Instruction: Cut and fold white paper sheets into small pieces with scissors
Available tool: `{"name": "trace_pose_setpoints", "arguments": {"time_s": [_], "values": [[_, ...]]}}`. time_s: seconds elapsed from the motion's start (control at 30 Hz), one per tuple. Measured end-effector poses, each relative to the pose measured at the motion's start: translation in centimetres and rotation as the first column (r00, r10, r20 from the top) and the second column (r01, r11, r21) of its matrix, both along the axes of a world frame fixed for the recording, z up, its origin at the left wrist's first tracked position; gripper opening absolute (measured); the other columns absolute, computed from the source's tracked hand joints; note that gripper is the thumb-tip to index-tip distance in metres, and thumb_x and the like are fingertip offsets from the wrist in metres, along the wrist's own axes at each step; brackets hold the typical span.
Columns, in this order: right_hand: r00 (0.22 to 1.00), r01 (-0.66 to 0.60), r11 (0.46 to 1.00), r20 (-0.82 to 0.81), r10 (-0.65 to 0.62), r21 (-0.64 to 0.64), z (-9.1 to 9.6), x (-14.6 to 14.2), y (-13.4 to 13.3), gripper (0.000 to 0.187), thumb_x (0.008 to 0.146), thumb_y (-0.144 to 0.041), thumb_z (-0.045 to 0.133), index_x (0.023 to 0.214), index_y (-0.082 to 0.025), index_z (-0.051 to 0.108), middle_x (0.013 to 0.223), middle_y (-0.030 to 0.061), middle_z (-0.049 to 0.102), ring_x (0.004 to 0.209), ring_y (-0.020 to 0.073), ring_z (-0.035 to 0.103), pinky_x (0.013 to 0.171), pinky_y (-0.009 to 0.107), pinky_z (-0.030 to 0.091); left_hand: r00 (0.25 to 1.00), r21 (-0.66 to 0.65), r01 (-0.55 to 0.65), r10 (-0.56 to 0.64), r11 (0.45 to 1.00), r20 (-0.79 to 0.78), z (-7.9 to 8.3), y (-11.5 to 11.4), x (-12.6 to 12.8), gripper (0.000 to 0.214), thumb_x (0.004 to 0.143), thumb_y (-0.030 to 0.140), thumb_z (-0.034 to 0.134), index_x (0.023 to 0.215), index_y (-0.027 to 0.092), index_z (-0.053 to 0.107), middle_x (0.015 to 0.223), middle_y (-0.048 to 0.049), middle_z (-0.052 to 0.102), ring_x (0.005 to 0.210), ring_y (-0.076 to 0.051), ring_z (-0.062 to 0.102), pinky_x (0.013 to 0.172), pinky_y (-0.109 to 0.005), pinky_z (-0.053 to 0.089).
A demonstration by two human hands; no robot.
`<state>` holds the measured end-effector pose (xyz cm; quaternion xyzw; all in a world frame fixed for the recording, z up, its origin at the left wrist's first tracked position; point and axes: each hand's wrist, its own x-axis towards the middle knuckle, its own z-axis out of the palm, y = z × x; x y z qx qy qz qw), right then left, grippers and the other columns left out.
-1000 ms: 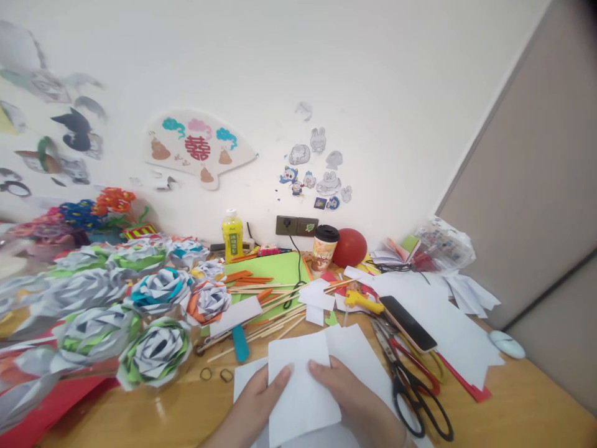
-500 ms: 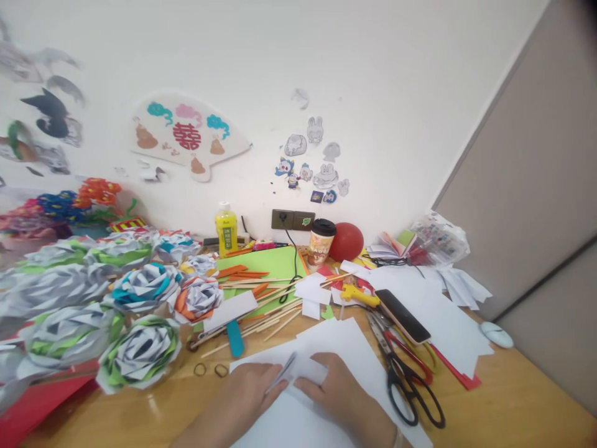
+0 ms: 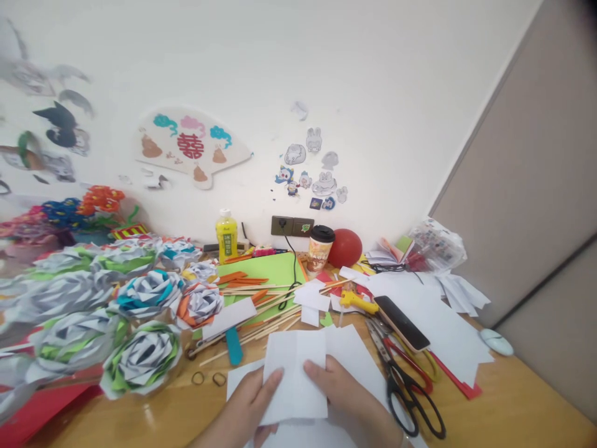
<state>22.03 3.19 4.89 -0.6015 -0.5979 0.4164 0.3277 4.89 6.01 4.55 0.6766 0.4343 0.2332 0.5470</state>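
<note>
Between my two hands is a white sheet of paper [image 3: 298,354], opened out with creases down its middle. My left hand [image 3: 255,398] grips its left edge, thumb on top and fingers underneath. On the opposite edge my right hand [image 3: 338,382] holds it the same way, thumb pressed on the face. Beneath lie larger white sheets [image 3: 357,348] on the wooden table. Black-handled scissors [image 3: 396,379] rest to the right of my right hand, and a blue paper strip [image 3: 234,346] lies beyond my left hand.
Several paper flowers [image 3: 142,358] crowd the left side. Thin wooden sticks [image 3: 275,320] lie behind the paper. At the back stand a yellow bottle [image 3: 226,239], a lidded cup [image 3: 320,249] and a red balloon [image 3: 346,247]. A yellow glue gun [image 3: 358,301] and a phone [image 3: 402,323] are at right.
The paper, earlier folded and tilted between my fingers, is now spread flat and facing me. My hands have shifted to its left and right edges.
</note>
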Motion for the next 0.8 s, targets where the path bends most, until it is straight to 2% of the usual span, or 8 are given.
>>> {"name": "trace_pose_setpoints", "arguments": {"time_s": [0.17,0.23,0.27,0.33,0.53,0.63,0.73,0.8], "values": [[0.899,0.251,0.962,0.343,-0.273,0.107,3.0,4.0,-1.2,0.029,0.081,-0.040,0.039,0.067,-0.018,0.053,0.064,0.0047,0.058,0.065,0.0215,0.055,0.060,0.032,0.040,0.982,-0.114,-0.154,0.165,0.982,0.096,-0.6,0.3,0.6,0.050,0.073,0.065,0.028,0.071,0.018,0.044,0.029,0.0088,0.044,0.020,-0.007,0.035,0.026,-0.016,0.019],[0.778,0.372,0.918,0.493,-0.390,0.140,3.1,7.0,-3.1,0.021,0.081,-0.033,0.039,0.077,-0.018,0.053,0.070,0.0094,0.059,0.071,0.0273,0.056,0.061,0.036,0.038,0.969,-0.126,-0.211,0.224,0.969,0.101,-0.5,0.6,0.4,0.051,0.070,0.068,0.028,0.073,0.019,0.042,0.028,0.0088,0.046,0.019,-0.007,0.034,0.025,-0.016,0.019],[0.609,0.441,0.887,0.680,-0.409,0.139,2.7,8.6,-4.1,0.020,0.080,-0.031,0.039,0.077,-0.018,0.053,0.072,0.0112,0.060,0.072,0.0287,0.057,0.060,0.036,0.039,0.964,-0.126,-0.232,0.245,0.965,0.104,-0.4,0.7,0.3,0.051,0.069,0.068,0.029,0.074,0.019,0.042,0.028,0.0088,0.047,0.018,-0.007,0.034,0.025,-0.016,0.019],[0.440,0.427,0.900,0.851,-0.287,0.083,1.2,11.1,-6.1,0.016,0.077,-0.019,0.042,0.085,-0.013,0.055,0.082,0.0164,0.062,0.078,0.0292,0.059,0.064,0.036,0.041,0.955,-0.111,-0.260,0.272,0.959,0.119,-0.2,0.7,0.1,0.048,0.070,0.066,0.030,0.074,0.020,0.041,0.028,0.0087,0.048,0.018,-0.007,0.034,0.025,-0.016,0.019],[0.350,0.372,0.926,0.913,-0.210,0.071,-2.4,13.0,-7.6,0.032,0.069,-0.013,0.045,0.099,-0.009,0.057,0.086,0.0187,0.065,0.077,0.0294,0.063,0.065,0.037,0.046,0.943,-0.122,-0.274,0.291,0.954,0.162,0.6,0.6,0.2,0.042,0.075,0.061,0.032,0.073,0.020,0.041,0.030,0.0087,0.050,0.017,-0.006,0.036,0.026,-0.015,0.020],[0.448,0.363,0.925,0.849,-0.279,0.112,-2.0,13.9,-6.9,0.038,0.068,-0.013,0.044,0.104,-0.010,0.057,0.087,0.0172,0.067,0.074,0.0285,0.065,0.067,0.036,0.047,0.938,-0.153,-0.262,0.289,0.953,0.194,1.3,0.7,0.2,0.040,0.076,0.059,0.032,0.072,0.020,0.040,0.029,0.0080,0.050,0.018,-0.006,0.037,0.026,-0.015,0.021],[0.699,0.333,0.926,0.614,-0.368,0.176,-0.5,15.0,-7.2,0.044,0.069,-0.019,0.043,0.111,-0.012,0.052,0.099,0.0153,0.065,0.088,0.0260,0.062,0.076,0.033,0.046,0.919,-0.167,-0.294,0.326,0.941,0.223,2.3,0.8,0.1,0.037,0.077,0.056,0.034,0.073,0.020,0.040,0.028,0.0074,0.051,0.018,-0.007,0.039,0.026,-0.015,0.023],[0.851,0.280,0.945,0.411,-0.326,0.169,0.8,14.8,-8.0,0.052,0.066,-0.026,0.050,0.116,-0.014,0.049,0.109,0.0146,0.061,0.099,0.0257,0.057,0.081,0.030,0.045,0.894,-0.173,-0.341,0.376,0.924,0.244,3.0,0.8,0.1,0.035,0.077,0.054,0.035,0.074,0.020,0.041,0.028,0.0070,0.051,0.018,-0.008,0.039,0.026,-0.015,0.024]]}}
